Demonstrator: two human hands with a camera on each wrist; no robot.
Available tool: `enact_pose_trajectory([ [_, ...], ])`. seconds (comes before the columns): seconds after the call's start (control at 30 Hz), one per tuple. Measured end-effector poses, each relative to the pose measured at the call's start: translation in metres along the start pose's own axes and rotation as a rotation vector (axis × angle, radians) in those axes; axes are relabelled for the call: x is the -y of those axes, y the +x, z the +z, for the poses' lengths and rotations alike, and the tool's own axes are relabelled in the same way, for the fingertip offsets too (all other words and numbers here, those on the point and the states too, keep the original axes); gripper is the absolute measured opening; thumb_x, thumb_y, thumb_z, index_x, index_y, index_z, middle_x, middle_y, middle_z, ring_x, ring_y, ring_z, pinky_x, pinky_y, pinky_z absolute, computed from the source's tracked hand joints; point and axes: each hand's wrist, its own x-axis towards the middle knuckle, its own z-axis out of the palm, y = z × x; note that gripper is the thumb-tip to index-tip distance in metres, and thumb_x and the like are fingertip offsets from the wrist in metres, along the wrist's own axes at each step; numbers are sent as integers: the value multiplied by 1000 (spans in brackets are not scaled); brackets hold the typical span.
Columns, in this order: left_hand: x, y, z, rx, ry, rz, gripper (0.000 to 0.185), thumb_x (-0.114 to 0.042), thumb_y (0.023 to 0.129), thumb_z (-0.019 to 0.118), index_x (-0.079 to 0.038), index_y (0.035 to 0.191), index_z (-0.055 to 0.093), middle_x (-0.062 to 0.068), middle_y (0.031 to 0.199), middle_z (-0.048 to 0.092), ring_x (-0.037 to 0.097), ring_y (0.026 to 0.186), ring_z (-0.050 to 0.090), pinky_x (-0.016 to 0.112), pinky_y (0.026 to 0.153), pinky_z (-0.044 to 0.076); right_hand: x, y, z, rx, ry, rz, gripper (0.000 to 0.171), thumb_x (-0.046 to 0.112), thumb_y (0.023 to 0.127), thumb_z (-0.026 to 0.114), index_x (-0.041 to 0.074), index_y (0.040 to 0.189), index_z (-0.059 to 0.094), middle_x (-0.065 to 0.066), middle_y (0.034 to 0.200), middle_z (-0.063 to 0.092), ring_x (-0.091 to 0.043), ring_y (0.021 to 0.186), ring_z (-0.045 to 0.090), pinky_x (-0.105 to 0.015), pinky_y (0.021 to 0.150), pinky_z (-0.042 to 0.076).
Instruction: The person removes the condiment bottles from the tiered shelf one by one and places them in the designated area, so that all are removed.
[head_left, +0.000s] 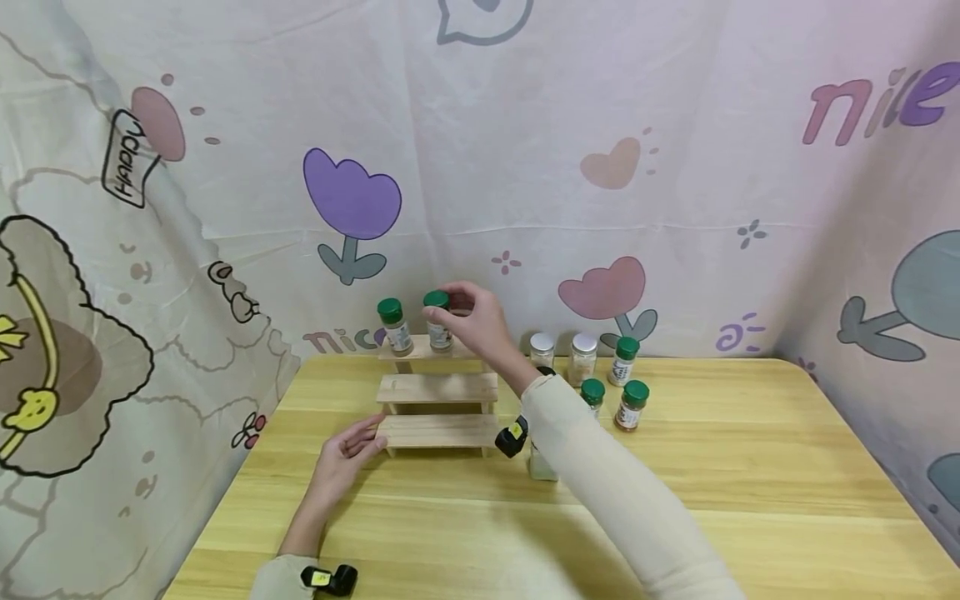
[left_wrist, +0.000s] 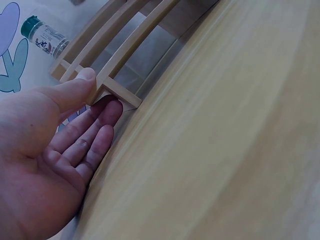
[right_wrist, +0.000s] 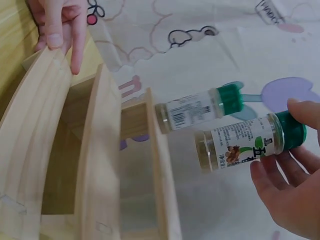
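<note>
Right now I am watching the right hand [head_left: 476, 321] pinching the green cap of a spice jar [head_left: 438, 321], thumb and fingertips curled round the lid, with the jar standing on the top step of the wooden tiered rack [head_left: 438, 400]. Just beside it, on the same step, another green-capped jar [head_left: 394, 327] is standing upright (the right wrist view shows the two close together, labels facing out, but I cannot tell whether they are touching). The left hand [head_left: 341, 458] is resting against the left end of the rack's lowest step, fingers straight and relaxed, thumb lying on the step's corner, gripping nothing. To the right of the rack, loose jars are crowding the yellow wooden table [head_left: 750, 467]: two silver-lidded jars [head_left: 562, 354] near the back edge and three green-capped ones [head_left: 622, 379] near them. The outstretched right sleeve [head_left: 607, 483] is covering part of that cluster, including a clear container [head_left: 542, 467] by the forearm. A cartoon-printed cloth [head_left: 525, 167] is hanging behind everything.
</note>
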Motion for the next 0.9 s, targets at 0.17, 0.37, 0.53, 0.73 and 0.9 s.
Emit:
enact_pose_trajectory([
  [0.17, 0, 0, 0, -8, 18, -13, 47, -20, 99, 71, -6, 143, 60, 21, 130, 67, 4, 107, 66, 20, 85, 57, 12, -11, -13, 20, 40, -65, 36, 17, 92, 80, 5, 124, 69, -9, 113, 72, -21, 105, 68, -30, 94, 56],
  [0.37, -1, -1, 1, -11, 24, -7, 46, -19, 100, 71, -3, 142, 61, 23, 128, 67, 4, 106, 66, 19, 85, 56, 24, -27, -29, 54, 109, -89, 35, 15, 92, 80, 6, 125, 69, -8, 112, 71, -21, 106, 68, -38, 97, 56],
  [0.53, -2, -2, 1, -10, 15, 7, 46, -18, 100, 70, -4, 142, 61, 23, 127, 67, 4, 107, 65, 18, 85, 55, 33, -40, -44, 73, 111, -91, 34, 13, 93, 78, 6, 125, 68, -9, 113, 71, -26, 108, 68, -42, 98, 55],
  [0.73, -2, -2, 1, -12, 25, 32, 45, -15, 100, 70, -3, 142, 61, 23, 127, 68, 2, 107, 64, 15, 86, 54, 35, -55, -59, 66, 108, -77, 34, 11, 92, 79, 7, 124, 69, -8, 113, 73, -30, 110, 68, -39, 97, 56],
  [0.9, -2, -1, 1, -12, 29, 32, 45, -15, 100, 70, -2, 142, 61, 23, 128, 67, 1, 107, 64, 15, 87, 54, 34, -69, -71, 43, 80, -75, 35, 14, 92, 80, 10, 125, 70, -6, 113, 73, -25, 108, 69, -43, 97, 56],
])
